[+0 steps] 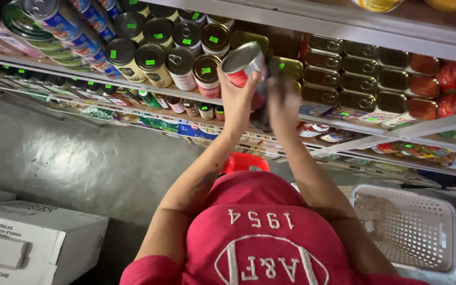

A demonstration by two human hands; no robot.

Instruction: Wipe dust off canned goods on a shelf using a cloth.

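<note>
Left hand (237,97) fingers wrapped round red can (244,66), centre frame; right hand (283,103) closed on dark cloth (270,89). Risk: one-handed hold slips, can drops, knocking neighbouring shelf cans (180,58).

Red-labelled silver-topped can (242,66) in my left hand (236,97), dark cloth (270,95) in my right hand (284,105), green stickers on shelf cans (154,50), my red shirt (259,237) with white print, white basket (412,227), white cardboard boxes (32,237)

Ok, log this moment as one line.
left hand: holds red can | right hand: dark cloth against can | white basket below right
</note>
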